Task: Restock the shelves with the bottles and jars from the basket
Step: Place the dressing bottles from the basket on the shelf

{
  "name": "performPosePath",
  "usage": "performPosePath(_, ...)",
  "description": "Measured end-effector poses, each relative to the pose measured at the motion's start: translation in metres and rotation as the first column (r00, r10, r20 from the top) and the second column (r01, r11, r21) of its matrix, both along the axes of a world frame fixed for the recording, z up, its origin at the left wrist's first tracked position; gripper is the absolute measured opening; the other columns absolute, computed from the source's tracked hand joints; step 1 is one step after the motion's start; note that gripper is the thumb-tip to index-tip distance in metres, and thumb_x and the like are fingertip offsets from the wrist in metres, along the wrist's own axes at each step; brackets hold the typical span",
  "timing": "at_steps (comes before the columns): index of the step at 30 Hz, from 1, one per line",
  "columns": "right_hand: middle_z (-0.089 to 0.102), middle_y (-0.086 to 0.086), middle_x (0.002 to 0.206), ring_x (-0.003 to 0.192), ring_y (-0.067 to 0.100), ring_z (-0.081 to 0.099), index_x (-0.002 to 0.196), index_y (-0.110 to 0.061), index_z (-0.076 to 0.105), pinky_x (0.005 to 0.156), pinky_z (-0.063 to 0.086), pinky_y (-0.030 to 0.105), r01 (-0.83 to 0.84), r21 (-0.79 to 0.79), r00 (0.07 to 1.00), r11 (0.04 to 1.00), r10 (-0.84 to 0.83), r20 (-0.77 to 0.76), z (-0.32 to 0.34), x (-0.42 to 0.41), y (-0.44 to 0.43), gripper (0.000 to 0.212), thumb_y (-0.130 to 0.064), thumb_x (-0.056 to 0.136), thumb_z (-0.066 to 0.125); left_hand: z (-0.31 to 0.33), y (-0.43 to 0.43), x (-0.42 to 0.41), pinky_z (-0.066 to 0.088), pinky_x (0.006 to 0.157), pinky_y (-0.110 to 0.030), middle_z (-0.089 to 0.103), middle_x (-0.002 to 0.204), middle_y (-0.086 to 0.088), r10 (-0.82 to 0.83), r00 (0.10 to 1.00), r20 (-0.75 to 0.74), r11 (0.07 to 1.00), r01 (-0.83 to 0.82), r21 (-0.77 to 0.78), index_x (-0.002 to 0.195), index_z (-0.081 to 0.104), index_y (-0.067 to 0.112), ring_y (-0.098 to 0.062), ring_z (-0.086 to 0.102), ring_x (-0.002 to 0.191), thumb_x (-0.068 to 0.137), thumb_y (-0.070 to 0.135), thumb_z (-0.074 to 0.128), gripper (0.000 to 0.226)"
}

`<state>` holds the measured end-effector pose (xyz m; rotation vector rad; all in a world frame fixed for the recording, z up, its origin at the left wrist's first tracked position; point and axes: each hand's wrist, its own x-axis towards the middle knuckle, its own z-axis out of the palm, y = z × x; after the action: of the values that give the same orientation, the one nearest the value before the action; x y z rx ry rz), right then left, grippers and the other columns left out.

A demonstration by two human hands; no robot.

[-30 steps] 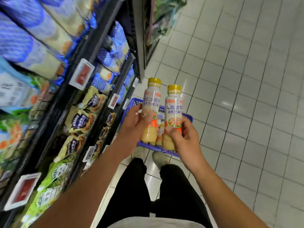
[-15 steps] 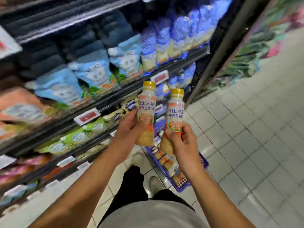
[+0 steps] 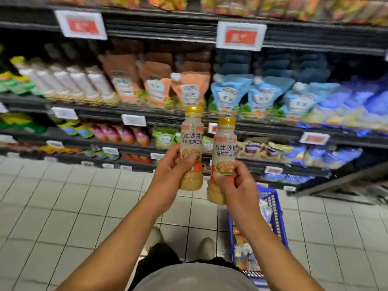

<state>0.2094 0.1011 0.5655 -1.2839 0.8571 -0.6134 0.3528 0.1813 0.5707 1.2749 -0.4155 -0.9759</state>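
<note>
Yellow-capped dressing bottles, one gripped in each hand
Left hand [image 3: 168,175] clasps left bottle [image 3: 191,148], right hand [image 3: 235,185] right bottle [image 3: 224,156]; low grips risk tipping.

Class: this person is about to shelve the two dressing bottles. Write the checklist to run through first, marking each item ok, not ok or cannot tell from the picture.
1. Left hand grips the left bottle round its label: ok.
2. Right hand grips the right bottle low on its label: ok.
3. Yellow caps in place on both: ok.
4. Both bottles upright, labels facing the person: ok.
5. Free slot for them on the shelves: cannot tell; the pale bottles at the upper left are blurred.
6. Blue basket on the floor to the right of the shoes, not between the person and the shelves: ok.
</note>
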Motion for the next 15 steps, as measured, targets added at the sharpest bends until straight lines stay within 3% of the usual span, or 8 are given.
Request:
performPosePath(6,0.073,-0.010,0.086,0.078,0.009,0.069,0.103,-0.029,0.064,0.067,0.056,0.027,-0.145,-0.029,0.989,0.989,0.145,0.023,0.012,0.073,0.040,0.037,-0.038,0.069,0.073,0.009,0.060,0.055,0.056,0.073,-0.039,0.071,0.095,-0.007,0.204,0.979,-0.013,0.978,-0.204,-0.038,0.112,0.069,0.024,-0.026,0.067,0.085,0.083,0.031,0.068,0.030)
performPosePath(11,0.073,-0.009,0.089,0.080,0.009,0.069,0.097,-0.041,0.066,0.067,0.055,0.024,-0.242,-0.059,0.968,0.968,0.245,0.057,0.026,0.137,0.085,0.027,-0.042,0.070,0.071,0.023,0.118,0.110,0.055,0.080,-0.048,0.071,0.103,-0.016,0.293,0.956,0.015,0.954,-0.292,-0.061,0.109,0.071,0.030,-0.031,0.067,0.092,0.083,0.032,0.067,0.026)
performPosePath(15,0.073,-0.008,0.093,0.084,0.010,0.070,0.108,-0.031,0.064,0.068,0.055,0.023,-0.270,-0.074,0.958,0.960,0.275,0.077,0.035,0.190,0.119,0.034,-0.034,0.075,0.071,0.033,0.161,0.155,0.057,0.077,-0.044,0.071,0.108,-0.014,0.335,0.941,0.043,0.940,-0.331,-0.081,0.113,0.069,0.028,-0.029,0.068,0.093,0.081,0.036,0.071,0.033)
